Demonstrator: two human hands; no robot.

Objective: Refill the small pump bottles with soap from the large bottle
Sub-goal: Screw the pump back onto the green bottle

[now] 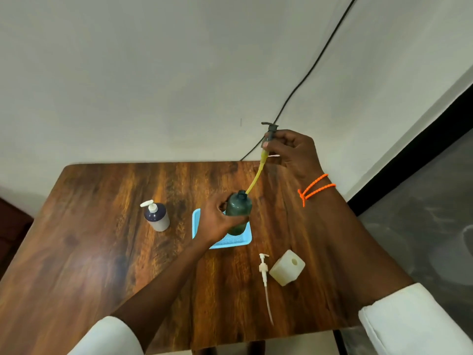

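Leftmost, a small pump bottle (156, 216) stands capped and apart from both hands; at centre the left hand (220, 221) wraps its curled fingers round the dark green bottle (238, 211), upright over the blue tray (222, 240). Rightward, the right hand (294, 152) pinches the black pump head (269, 131), its soap-slick, bendy yellow tube (257, 175) tip just at the neck. Probably light, smooth plastic, so best gripped mid-body.
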